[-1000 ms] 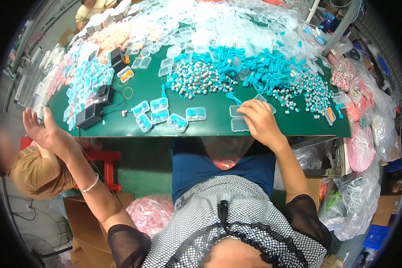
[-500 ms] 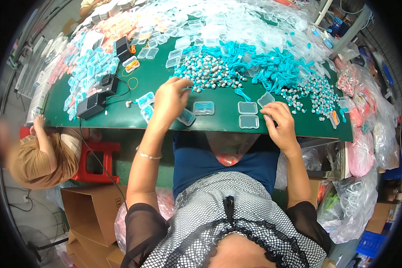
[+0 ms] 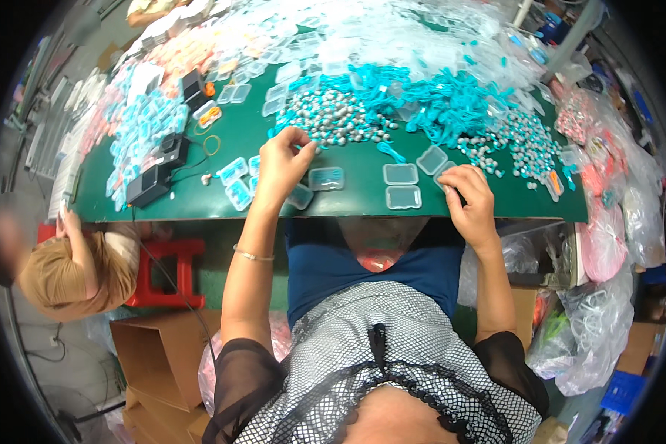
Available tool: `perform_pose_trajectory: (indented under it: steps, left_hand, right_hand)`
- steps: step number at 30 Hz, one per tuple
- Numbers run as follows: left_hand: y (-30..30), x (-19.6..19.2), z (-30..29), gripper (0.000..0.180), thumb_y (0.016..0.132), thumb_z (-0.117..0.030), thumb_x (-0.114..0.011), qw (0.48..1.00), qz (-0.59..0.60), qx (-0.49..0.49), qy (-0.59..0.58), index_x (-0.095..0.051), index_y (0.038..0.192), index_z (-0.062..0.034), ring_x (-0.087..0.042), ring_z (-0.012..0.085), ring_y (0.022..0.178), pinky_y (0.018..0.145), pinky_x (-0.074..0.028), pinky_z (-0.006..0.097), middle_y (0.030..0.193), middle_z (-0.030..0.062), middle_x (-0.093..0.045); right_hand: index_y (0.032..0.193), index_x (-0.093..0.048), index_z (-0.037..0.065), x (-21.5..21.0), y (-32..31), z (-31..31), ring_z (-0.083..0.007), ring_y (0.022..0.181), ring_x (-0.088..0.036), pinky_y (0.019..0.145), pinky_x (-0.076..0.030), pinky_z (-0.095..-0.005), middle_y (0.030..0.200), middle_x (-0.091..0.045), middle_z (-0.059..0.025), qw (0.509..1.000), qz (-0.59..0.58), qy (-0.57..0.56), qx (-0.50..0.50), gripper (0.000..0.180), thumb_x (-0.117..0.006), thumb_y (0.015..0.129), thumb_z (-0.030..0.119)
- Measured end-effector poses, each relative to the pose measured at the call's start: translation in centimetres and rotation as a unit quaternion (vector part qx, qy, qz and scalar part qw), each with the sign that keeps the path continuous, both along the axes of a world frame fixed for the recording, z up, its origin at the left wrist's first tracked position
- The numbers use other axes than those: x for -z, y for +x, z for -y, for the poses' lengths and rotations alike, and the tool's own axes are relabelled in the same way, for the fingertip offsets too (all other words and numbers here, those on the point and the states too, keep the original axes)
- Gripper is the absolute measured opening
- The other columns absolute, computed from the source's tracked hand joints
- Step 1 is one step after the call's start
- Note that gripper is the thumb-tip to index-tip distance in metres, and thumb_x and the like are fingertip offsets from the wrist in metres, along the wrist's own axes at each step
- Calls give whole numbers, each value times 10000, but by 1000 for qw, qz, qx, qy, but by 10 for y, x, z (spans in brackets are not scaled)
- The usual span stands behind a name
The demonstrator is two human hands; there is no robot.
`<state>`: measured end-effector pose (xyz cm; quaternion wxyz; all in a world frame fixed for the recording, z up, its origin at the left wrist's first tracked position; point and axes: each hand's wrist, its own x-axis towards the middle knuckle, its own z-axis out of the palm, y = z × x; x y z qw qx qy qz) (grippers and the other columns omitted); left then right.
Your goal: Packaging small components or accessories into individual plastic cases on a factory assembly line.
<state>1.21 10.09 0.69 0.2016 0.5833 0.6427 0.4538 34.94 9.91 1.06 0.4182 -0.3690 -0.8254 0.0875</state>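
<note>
Grey beads (image 3: 333,118) met the outstretched left hand (image 3: 283,164), fingers pinching there; the right hand (image 3: 470,198) curled over a clear case (image 3: 431,160).

free: green table (image 3: 362,194) between hands | blocked: bead pile (image 3: 333,122), clear cases (image 3: 401,185)

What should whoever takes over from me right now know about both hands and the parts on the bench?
Left hand: at the near edge of the pile of grey and teal earpieces, fingers pinched; whether it holds one I cannot tell.
Right hand: curled, resting by the table's front edge, beside an open clear case.
Done: several small clear cases with teal contents lie to the left of the left hand.
Left: two empty clear cases in front, big piles of earpieces and teal parts on the green table.
</note>
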Motion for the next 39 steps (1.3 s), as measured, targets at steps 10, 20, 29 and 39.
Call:
perform_pose_trajectory:
  steps: [10, 20, 29, 39]
  left_hand:
    - [78, 3, 44, 132, 894, -1, -634, 976, 183, 120, -22, -681, 1016, 22, -598, 55, 672, 609, -501, 243, 793, 21, -673]
    - [98, 19, 52, 141, 822, 21, -675, 993, 16, 115, 16, -654, 962, 13, -664, 228, 666, 617, -526, 327, 821, 136, -664]
    - [101, 24, 52, 133, 831, 18, -712, 991, 43, 118, 54, -676, 957, -3, -538, 94, 633, 578, -455, 249, 821, 50, -624]
    - [116, 27, 51, 160, 784, -36, -748, 988, -29, 124, 89, -693, 934, -40, -600, 225, 714, 624, -492, 339, 881, 107, -633]
  right_hand:
    - [934, -710, 55, 4, 60, -30, -261, 776, -651, 695, -507, -356, 858, -687, -90, 979, -53, -32, 194, 131, -690, 808, 27]
    - [901, -708, 144, 23, 52, -23, -237, 872, -619, 811, -402, -410, 837, -650, -28, 945, 174, 44, 275, 108, -730, 798, 164]
    - [852, -662, 102, 32, 49, -27, -263, 848, -638, 800, -453, -405, 852, -654, -58, 976, 81, -24, 202, 122, -736, 758, 86]
    - [862, -647, 89, 6, -29, 3, -231, 902, -621, 845, -413, -392, 903, -646, -35, 991, 67, -30, -110, 102, -678, 768, 62]
